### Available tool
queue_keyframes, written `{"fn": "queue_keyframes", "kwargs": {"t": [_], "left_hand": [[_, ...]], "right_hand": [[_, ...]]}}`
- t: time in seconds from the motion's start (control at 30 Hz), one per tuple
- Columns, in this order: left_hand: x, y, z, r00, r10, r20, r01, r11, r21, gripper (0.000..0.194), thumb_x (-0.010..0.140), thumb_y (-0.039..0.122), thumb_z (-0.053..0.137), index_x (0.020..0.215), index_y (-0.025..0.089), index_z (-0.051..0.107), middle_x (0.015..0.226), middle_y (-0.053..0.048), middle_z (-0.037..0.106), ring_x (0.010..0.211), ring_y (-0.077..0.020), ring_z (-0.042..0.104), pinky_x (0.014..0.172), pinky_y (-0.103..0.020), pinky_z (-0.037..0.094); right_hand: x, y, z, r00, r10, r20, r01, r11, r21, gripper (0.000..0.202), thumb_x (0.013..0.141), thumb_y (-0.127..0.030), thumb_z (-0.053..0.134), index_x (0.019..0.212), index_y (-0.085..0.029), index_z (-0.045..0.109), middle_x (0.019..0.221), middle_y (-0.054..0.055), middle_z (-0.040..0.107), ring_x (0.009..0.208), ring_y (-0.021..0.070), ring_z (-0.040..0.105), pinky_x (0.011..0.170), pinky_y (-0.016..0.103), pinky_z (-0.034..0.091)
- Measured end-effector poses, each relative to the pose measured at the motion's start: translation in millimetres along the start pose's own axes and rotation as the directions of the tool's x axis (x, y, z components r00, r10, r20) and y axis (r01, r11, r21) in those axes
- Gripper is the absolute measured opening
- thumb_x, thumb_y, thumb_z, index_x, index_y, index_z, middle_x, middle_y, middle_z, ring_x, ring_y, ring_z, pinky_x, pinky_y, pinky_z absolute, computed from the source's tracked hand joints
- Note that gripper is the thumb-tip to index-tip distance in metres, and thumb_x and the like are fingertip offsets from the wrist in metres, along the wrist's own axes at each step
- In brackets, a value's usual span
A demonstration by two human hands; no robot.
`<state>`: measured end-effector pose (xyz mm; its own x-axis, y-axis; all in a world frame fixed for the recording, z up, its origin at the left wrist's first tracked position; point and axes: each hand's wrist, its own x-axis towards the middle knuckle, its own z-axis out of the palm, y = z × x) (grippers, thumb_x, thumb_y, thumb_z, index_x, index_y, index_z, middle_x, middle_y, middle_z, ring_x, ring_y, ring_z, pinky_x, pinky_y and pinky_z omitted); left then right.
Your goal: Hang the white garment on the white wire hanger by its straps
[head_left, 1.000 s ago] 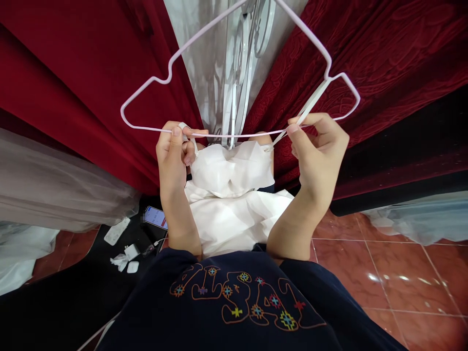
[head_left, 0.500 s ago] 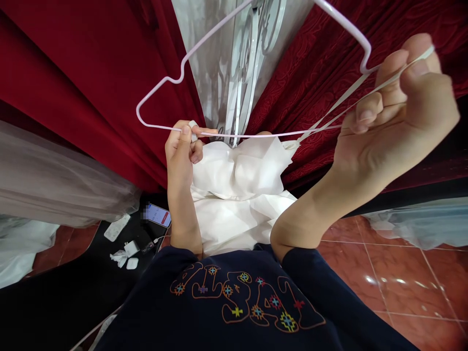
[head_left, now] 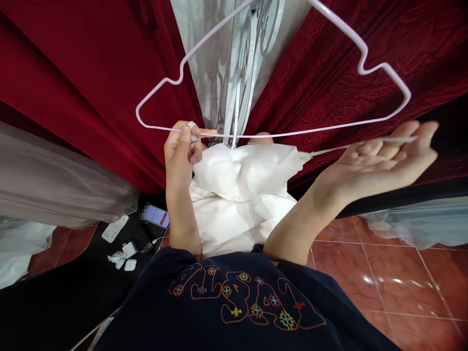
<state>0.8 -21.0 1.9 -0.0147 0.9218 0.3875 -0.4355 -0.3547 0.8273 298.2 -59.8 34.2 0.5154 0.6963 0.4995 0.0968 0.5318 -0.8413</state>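
Note:
A pale pink hanger (head_left: 292,132) spans the upper middle, its hook end out of view. Pinched in my left hand (head_left: 183,145) is its lower bar at the left, with a small white band also at the fingers. White cloth (head_left: 241,170) hangs below the bar, in front of my body. From its right corner a thin white strap (head_left: 329,148) runs to my right hand (head_left: 391,156), which is below the hanger's right end and apart from it. The strap passes over the fingers of my right hand, which are closed loosely on it.
Red curtains (head_left: 91,73) hang on both sides of a white metal frame (head_left: 243,73). At the lower left, a black surface (head_left: 73,287) bears a phone (head_left: 157,215), a white charger (head_left: 129,250) and small white items.
My right hand has moved down, taking the strap away from the hanger's right end to below the bar. The cloth's right corner has shifted right. My left hand keeps its grip.

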Motion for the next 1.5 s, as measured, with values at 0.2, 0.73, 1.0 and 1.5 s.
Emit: {"fn": "queue_keyframes", "kwargs": {"t": [0.2,0.73,1.0,1.5], "left_hand": [[2,-8,6.1,0.996,-0.052,-0.069,0.05,0.998,-0.032,0.034,0.109,0.045,0.078,0.088,0.02,0.067,0.096,-0.009,0.085,0.042,-0.0057,0.033,0.04,-0.02,0.028],[-5,-1,1.4,1.0,-0.008,0.016,0.007,0.997,0.077,0.037,0.101,0.057,0.082,0.095,0.021,0.076,0.108,-0.012,0.087,0.045,-0.0073,0.035,0.041,-0.024,0.025],[-2,15,-39.0,0.921,0.325,-0.216,-0.286,0.939,0.191,0.029,0.08,0.01,0.078,0.107,0.017,0.085,0.115,-0.011,0.087,0.062,-0.0116,0.052,0.049,-0.024,0.034],[19,21,-40.9,0.752,0.655,0.068,-0.608,0.65,0.457,0.048,0.09,0.039,0.099,0.132,0.02,0.085,0.137,-0.008,0.082,0.129,-0.0317,0.078,0.115,-0.05,0.066]], "right_hand": [[-23,-7,20,0.971,-0.207,-0.121,0.213,0.976,0.047,0.041,0.099,-0.063,0.074,0.1,-0.022,0.074,0.107,0.004,0.083,0.055,0.0052,0.065,0.037,0.02,0.036],[-48,15,72,0.933,-0.141,0.332,0.203,0.966,-0.16,0.033,0.106,-0.052,0.071,0.09,-0.024,0.08,0.085,0.0,0.069,0.079,0.0108,0.06,0.071,0.031,0.047],[-46,25,73,0.937,-0.126,0.325,0.184,0.971,-0.153,0.034,0.106,-0.055,0.07,0.092,-0.025,0.081,0.088,0.0,0.07,0.087,0.013,0.063,0.081,0.033,0.052],[-42,29,71,0.947,-0.093,0.306,0.139,0.982,-0.13,0.034,0.102,-0.056,0.075,0.091,-0.025,0.082,0.088,0.001,0.071,0.088,0.0137,0.065,0.084,0.035,0.053]]}}
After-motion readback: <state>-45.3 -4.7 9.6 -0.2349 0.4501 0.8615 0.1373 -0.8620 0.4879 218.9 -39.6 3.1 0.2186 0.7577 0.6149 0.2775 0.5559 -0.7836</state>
